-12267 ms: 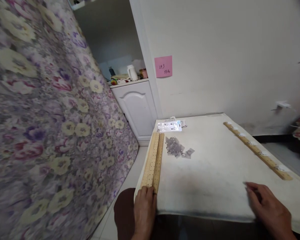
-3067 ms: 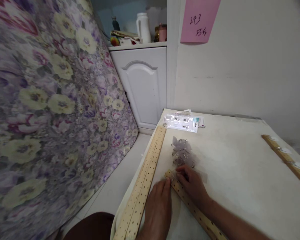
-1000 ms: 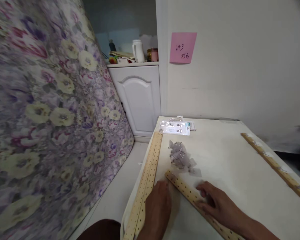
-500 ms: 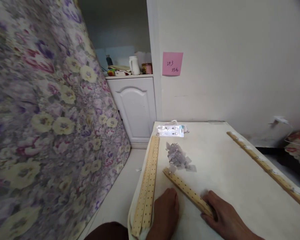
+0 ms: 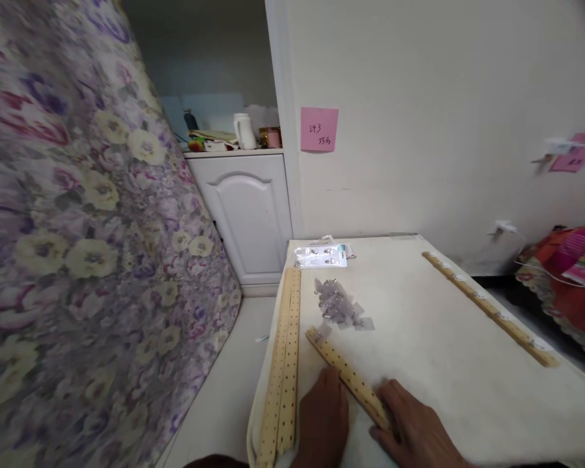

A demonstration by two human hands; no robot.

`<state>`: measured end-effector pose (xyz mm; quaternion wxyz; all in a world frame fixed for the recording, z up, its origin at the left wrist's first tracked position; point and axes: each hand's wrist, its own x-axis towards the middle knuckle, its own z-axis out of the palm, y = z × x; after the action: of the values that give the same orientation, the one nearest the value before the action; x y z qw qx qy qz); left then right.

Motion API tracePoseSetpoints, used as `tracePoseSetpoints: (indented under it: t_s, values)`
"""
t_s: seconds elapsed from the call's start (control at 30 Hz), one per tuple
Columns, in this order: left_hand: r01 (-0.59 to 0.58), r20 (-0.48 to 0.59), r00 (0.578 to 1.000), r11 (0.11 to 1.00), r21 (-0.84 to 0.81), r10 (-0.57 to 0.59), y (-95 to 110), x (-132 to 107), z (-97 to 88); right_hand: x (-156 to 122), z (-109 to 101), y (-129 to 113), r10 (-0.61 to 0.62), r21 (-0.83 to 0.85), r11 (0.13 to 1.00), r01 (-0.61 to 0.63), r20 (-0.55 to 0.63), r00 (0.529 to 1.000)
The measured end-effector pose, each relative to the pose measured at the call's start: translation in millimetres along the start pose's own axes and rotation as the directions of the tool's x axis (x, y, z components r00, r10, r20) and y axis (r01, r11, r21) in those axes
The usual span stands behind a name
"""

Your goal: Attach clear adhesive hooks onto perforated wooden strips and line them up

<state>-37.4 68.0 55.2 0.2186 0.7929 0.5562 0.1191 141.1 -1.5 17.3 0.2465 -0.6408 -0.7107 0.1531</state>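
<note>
A pale wooden strip with rows of holes (image 5: pixel 348 374) lies at a slant on the table. Its near end is in my right hand (image 5: pixel 412 422), thumb on one side and fingers on the other. My left hand (image 5: pixel 324 409) is a curled fist beside the strip's left edge, close to it or touching; whatever is inside the fist is hidden. Past the strip's far end is a pile of small clear squares with metal hooks (image 5: pixel 338 305). One such clear hook piece (image 5: pixel 322 331) overlaps the strip's far tip.
Two more perforated strips (image 5: pixel 286 364) lie side by side along the table's left edge. A strip with several hooks (image 5: pixel 490 305) runs along the right side. Blister packs (image 5: pixel 320 255) sit at the back edge. A floral curtain (image 5: pixel 97 260) hangs at left.
The view has turned slightly right, so more of the right side shows. My left hand has come closer to the wooden strip, which my right hand still grips.
</note>
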Motion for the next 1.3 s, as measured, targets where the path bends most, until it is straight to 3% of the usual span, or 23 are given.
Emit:
tracePoseSetpoints:
  t_s: [0.13,0.3,0.4,0.6,0.73,0.9,0.97,1.17,1.3]
  values:
    - [-0.015,0.005,1.0,1.0,-0.018,0.015,0,-1,1.4,23,-14,9,0.064,0.096,0.993,-0.066,0.019,0.998]
    - [-0.038,0.001,0.999,0.997,-0.065,0.038,-3,0,0.3,96,-23,46,0.106,0.048,0.994,-0.099,-0.173,0.979]
    - [-0.031,0.003,1.0,0.996,-0.085,0.031,-6,1,0.2,127,-18,61,0.15,0.032,0.989,-0.147,-0.17,0.974]
    - [-0.028,-0.001,1.0,0.993,-0.116,0.028,-5,1,-0.4,130,-5,63,0.211,0.06,0.977,-0.203,-0.219,0.953]
    - [-0.018,0.035,0.999,0.996,-0.084,0.021,-3,4,-1.8,121,-5,65,0.252,0.297,0.94,-0.169,-0.27,0.929]
    - [-0.023,0.03,0.999,0.996,-0.087,0.026,-1,5,-2.9,116,-9,64,0.209,0.434,0.896,-0.087,-0.24,0.948]
    - [-0.027,0.009,1.0,0.995,-0.1,0.028,-2,4,-3.1,115,-9,60,0.2,0.539,0.84,-0.063,-0.199,0.96]
    - [0.017,-0.006,1.0,0.997,-0.077,-0.017,-1,1,-7.8,120,6,37,0.157,0.795,0.588,-0.149,0.069,0.985]
    - [0.1,-0.033,0.994,0.995,-0.025,-0.101,1,0,-15.4,131,17,19,0.061,0.797,0.573,-0.192,0.192,0.979]
